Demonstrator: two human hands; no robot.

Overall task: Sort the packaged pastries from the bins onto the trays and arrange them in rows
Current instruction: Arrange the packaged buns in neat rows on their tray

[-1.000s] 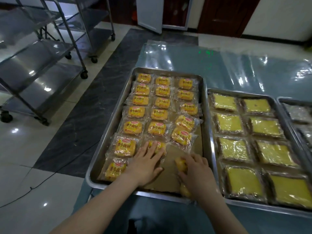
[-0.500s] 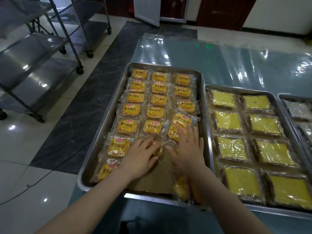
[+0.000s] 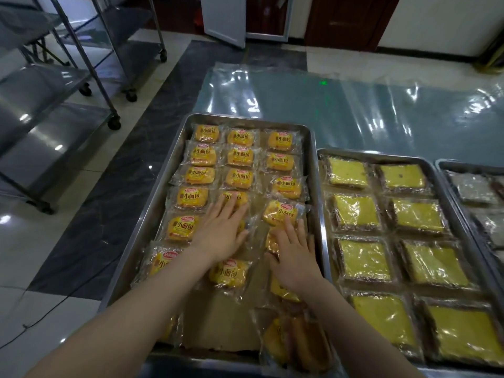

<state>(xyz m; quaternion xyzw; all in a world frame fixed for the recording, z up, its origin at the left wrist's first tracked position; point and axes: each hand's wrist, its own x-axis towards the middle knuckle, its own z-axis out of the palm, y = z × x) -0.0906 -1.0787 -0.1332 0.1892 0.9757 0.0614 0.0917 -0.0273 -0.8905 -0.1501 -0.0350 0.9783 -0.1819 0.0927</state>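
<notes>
You are working over a table (image 3: pixel 354 115) covered in glossy, wrinkled clear film. The steel tray (image 3: pixel 315 181) in front of you sits on it, lined with brown paper (image 3: pixel 218 328). Just beside it, a second tray (image 3: pixel 376 156) holds square yellow cakes (image 3: pixel 362 260) in shiny wrap. The small bread packets (image 3: pixel 191 197) lie in three columns on the lined tray, tidy in the far rows and skewed in the near ones, and one stray packet (image 3: pixel 294 342) hangs over the near rim. Judge them light and soft: puffy buns in slick, crinkly film that should slide readily on the paper and dent if squeezed. So nudge them with flat fingers, or pinch the sealed film edge rather than the bun. Your left hand (image 3: pixel 221 236) lies flat, fingers straight, on middle-column packets. Your right hand (image 3: pixel 293 257) rests spread and unclenched on a right-column packet (image 3: pixel 281 212), gripping nothing.
</notes>
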